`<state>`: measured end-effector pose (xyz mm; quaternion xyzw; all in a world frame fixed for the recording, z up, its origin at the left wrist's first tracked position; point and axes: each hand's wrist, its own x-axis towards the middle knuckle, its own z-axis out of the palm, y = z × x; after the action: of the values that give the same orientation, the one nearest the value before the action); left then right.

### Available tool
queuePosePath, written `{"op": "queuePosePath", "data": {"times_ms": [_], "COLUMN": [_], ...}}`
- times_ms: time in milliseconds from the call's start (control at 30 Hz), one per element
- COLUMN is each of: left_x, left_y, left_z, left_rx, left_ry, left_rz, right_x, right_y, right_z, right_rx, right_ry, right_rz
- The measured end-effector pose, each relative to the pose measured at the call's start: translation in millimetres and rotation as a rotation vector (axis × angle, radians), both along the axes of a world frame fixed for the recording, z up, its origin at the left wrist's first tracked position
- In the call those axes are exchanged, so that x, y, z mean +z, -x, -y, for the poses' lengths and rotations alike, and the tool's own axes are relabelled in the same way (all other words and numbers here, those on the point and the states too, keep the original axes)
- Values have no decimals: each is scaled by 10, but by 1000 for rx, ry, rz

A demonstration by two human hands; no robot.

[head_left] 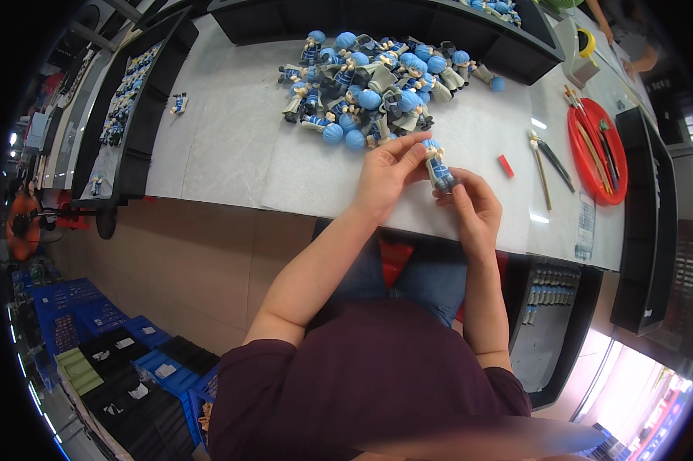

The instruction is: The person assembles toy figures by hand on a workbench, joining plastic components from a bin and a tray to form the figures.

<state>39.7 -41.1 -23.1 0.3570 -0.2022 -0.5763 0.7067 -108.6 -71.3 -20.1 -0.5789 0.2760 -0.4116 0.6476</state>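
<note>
Between my two hands, above the table's front edge, is a small toy figurine [439, 168] with blue hair, a blue outfit and a pale cape. My left hand [387, 174] pinches it near the head with thumb and fingers. Around its base close the thumb and fingers of my right hand [475, 207]. Just beyond my hands lies a heap of similar blue-haired figurines [369, 100], jumbled together on the pale tabletop [231, 146].
A long black bin [377, 24] stands behind the heap. Black trays [143, 107] flank the left side. To the right are a red eraser-like block [505, 166], brushes [544, 169], a red oval dish [619, 173] with tools, and a tape dispenser [577, 58]. Another tray [546, 338] sits below.
</note>
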Motion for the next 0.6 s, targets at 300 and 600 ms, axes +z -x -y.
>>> {"op": "queuePosePath", "data": {"times_ms": [300,600], "left_x": [10,-54], "left_y": [-18,-7], "left_z": [-1,-22], "left_rx": [-22,-17], "left_ry": [-62,19], "left_rz": [43,39], "right_x": [18,-41], "right_y": [-13,14], "right_z": [-2,-7], "right_rx": [-9,-31], "right_ry": [31,-26], "right_rz": [-2,14]}}
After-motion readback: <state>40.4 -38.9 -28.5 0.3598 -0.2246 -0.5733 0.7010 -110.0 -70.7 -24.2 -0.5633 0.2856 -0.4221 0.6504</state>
